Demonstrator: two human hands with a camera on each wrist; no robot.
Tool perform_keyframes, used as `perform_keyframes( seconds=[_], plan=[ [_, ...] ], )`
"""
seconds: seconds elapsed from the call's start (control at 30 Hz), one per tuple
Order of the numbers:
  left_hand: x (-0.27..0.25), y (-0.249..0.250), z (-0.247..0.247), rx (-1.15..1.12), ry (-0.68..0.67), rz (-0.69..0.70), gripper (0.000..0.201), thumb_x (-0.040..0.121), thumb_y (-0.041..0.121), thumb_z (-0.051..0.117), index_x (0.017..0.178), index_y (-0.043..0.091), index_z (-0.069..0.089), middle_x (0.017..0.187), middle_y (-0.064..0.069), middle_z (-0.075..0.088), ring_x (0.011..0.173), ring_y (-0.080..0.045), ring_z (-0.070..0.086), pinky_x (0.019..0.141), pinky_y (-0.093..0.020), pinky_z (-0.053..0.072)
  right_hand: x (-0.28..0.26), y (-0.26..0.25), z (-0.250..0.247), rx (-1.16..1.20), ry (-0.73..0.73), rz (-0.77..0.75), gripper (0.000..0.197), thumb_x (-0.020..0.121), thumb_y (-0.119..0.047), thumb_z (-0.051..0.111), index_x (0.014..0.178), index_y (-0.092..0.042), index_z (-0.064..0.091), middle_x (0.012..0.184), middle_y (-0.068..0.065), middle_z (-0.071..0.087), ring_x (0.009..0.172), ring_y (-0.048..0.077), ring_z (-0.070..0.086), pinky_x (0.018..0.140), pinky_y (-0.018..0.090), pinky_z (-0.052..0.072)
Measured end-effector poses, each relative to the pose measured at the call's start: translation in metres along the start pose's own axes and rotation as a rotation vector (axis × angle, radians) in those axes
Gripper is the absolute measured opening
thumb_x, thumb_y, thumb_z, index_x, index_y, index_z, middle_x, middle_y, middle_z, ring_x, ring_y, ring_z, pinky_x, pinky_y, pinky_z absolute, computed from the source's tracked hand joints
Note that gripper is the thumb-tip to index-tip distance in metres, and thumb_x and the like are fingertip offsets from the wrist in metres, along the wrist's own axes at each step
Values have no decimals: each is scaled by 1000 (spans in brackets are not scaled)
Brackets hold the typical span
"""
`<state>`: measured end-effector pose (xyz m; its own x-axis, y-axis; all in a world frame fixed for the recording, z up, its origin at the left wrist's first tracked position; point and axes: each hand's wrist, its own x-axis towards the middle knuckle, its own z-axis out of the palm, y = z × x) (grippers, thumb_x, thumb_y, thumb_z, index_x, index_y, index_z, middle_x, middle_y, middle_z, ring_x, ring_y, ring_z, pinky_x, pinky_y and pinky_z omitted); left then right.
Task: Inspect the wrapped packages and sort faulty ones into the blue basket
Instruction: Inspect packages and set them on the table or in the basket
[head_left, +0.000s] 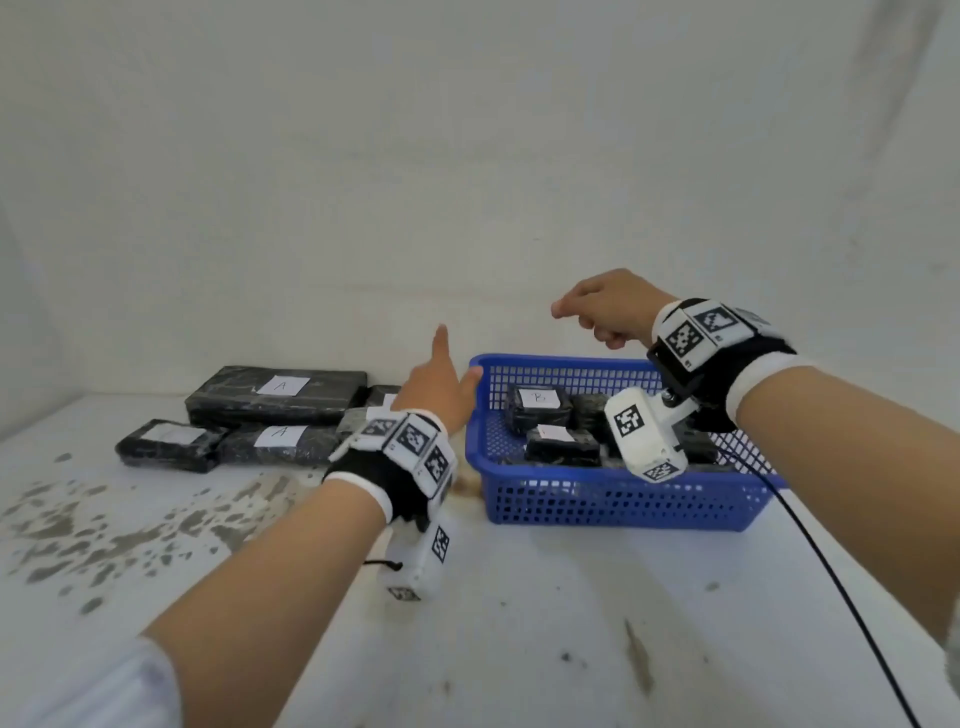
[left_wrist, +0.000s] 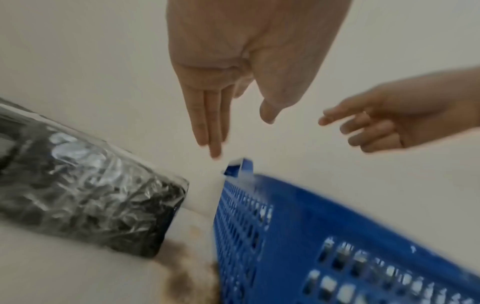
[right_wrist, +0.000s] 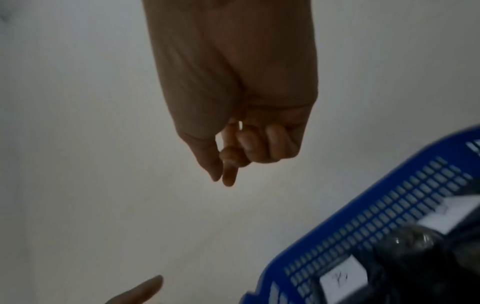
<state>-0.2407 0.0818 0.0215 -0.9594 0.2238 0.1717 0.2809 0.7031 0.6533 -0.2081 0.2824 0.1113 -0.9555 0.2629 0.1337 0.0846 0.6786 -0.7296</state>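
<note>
My left hand (head_left: 451, 364) hovers with straight fingers between the packages on the table and the blue basket (head_left: 613, 499), holding nothing. In the left wrist view the left hand (left_wrist: 241, 135) points down over the basket's corner (left_wrist: 239, 168). My right hand (head_left: 582, 319) hangs above the basket's far rim with loosely curled fingers, empty; the right wrist view of this hand (right_wrist: 233, 164) agrees. Black film-wrapped packages lie in the basket, one labelled B (head_left: 537, 408). On the table to the left lie a large package labelled A (head_left: 275, 397), a smaller A package (head_left: 280, 441) and another (head_left: 166, 444).
The white table (head_left: 519, 623) has grey stains at the left and front. A white wall (head_left: 467, 182) stands close behind the basket and packages. A black cable (head_left: 831, 571) trails from my right wrist over the basket's right corner.
</note>
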Motion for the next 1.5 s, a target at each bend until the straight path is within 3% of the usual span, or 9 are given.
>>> perform_keyframes(
  seconds=[0.1, 0.2, 0.33, 0.47, 0.73, 0.87, 1.1, 1.23, 1.5],
  plan=[
    [-34, 0, -35, -177, 47, -41, 39, 102, 37, 42, 116, 5, 61, 80, -8, 73, 58, -20, 67, 67, -31, 56, -47, -8, 20, 109, 27, -9, 16, 95, -21, 66, 100, -7, 70, 55, -2, 44, 33, 8, 32, 34, 17, 26],
    [-73, -17, -63, -160, 91, -31, 39, 103, 30, 41, 86, 11, 70, 57, -1, 61, 44, -11, 51, 62, -25, 46, -94, -13, 47, 129, 8, -32, 20, 95, -25, 66, 97, -6, 72, 39, -10, 42, 28, 6, 30, 34, 15, 25],
    [-126, -61, -90, -183, 89, -102, 25, 102, 21, 43, 99, 10, 65, 66, -2, 59, 54, -12, 51, 48, -22, 44, -148, -17, 85, 135, -173, -90, 31, 98, -29, 63, 99, 1, 71, 55, 3, 46, 35, 7, 29, 36, 16, 28],
    [-168, -109, -103, -197, 17, -216, 21, 101, 22, 49, 113, 8, 59, 77, -3, 63, 52, -12, 51, 45, -18, 42, -191, -18, 122, 21, -441, -180, 14, 95, -33, 66, 105, -23, 69, 76, -7, 66, 49, 5, 49, 48, 17, 42],
    [-207, -146, -107, -227, -28, -347, 19, 99, 19, 50, 109, 7, 60, 82, -3, 66, 58, -17, 58, 57, -24, 48, -245, -38, 180, -300, -814, -283, 77, 79, -48, 81, 145, -38, 42, 140, -6, 53, 114, 13, 55, 98, 27, 44],
    [-211, -142, -105, -243, -41, -339, 17, 100, 21, 50, 108, 9, 59, 83, -3, 66, 62, -16, 60, 60, -25, 49, -255, -42, 193, -371, -771, -332, 70, 84, -32, 80, 145, -26, 45, 139, 5, 55, 119, 22, 54, 93, 26, 41],
    [-205, -107, -99, -386, -144, -83, 46, 99, 52, 31, 113, 20, 61, 105, 2, 66, 95, -17, 65, 80, -30, 53, -227, -41, 153, -65, -589, -293, 62, 85, -12, 77, 138, -27, 49, 126, 1, 59, 78, 13, 65, 69, 25, 59],
    [-188, -73, -95, -496, -192, 10, 30, 96, 38, 52, 118, 20, 61, 105, -5, 69, 89, -22, 70, 79, -36, 57, -205, -40, 112, 30, -476, -337, 62, 83, -9, 78, 135, -30, 53, 122, -6, 59, 76, 7, 68, 64, 23, 59],
    [-144, 0, -75, -856, -18, 145, 26, 89, 11, 66, 113, 11, 56, 110, -14, 68, 77, -14, 71, 53, -29, 57, -178, -23, 46, 363, -269, -321, 43, 91, -24, 73, 131, -31, 60, 115, -2, 74, 102, 14, 73, 96, 28, 55]
  ],
)
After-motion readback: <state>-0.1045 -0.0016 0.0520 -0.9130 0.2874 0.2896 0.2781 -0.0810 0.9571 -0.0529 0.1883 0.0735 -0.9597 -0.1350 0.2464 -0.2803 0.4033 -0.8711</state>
